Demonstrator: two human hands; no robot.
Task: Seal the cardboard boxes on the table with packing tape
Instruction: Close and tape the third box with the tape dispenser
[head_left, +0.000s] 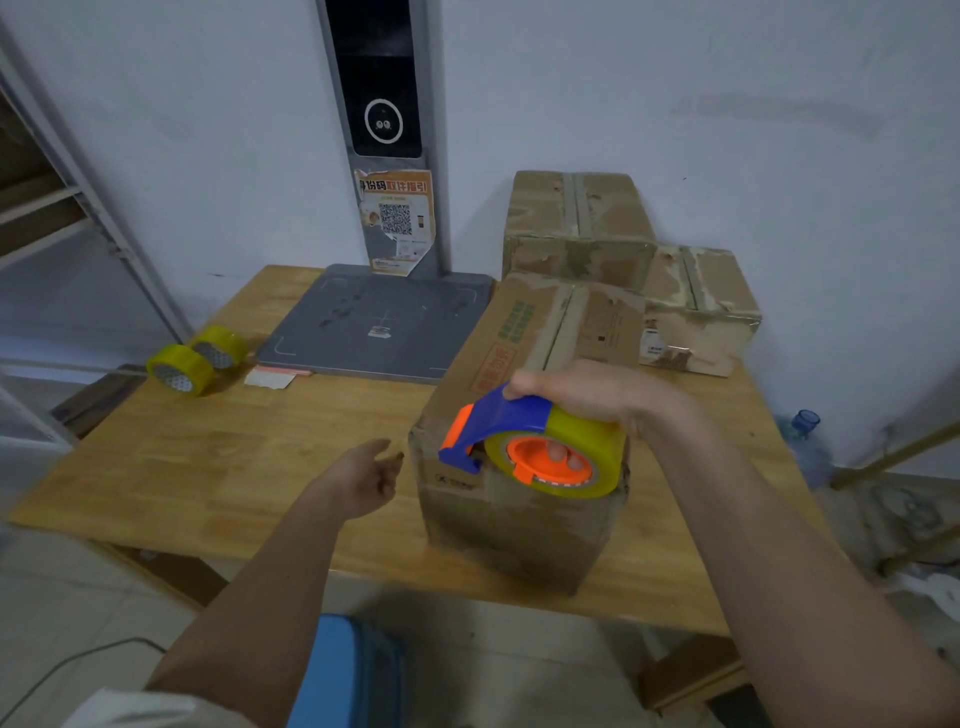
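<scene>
A person's right hand (582, 395) grips a blue-and-orange tape dispenser (524, 441) loaded with a yellowish roll, its fingers (558, 451) curled through the orange core and the palm over the top. The dispenser rests at the near end of the top of a cardboard box (519, 415) that stands at the front of the wooden tabletop (234, 457), with the blue cutter end pointing left, towards the box's near-left corner.

The box's centre seam (561, 327) runs away from the person, from the dispenser's spot towards the far wall, so the box's long axis lies straight ahead of the right hand. Any pull along that seam would likely go away from the body, and the cutter would first need turning to line up with it.

The left hand (363, 478) hovers over the tabletop just beside the box's left wall, apart from it, fingers loosely spread and holding nothing. It is the hand nearer that wall, well placed to steady the box.

Two more boxes (576, 223) sit behind, against the wall, both with tape already along their top seams. Two spare tape rolls (195, 358) lie at the far left, well apart from either hand, next to a grey scale platform (374, 322).
</scene>
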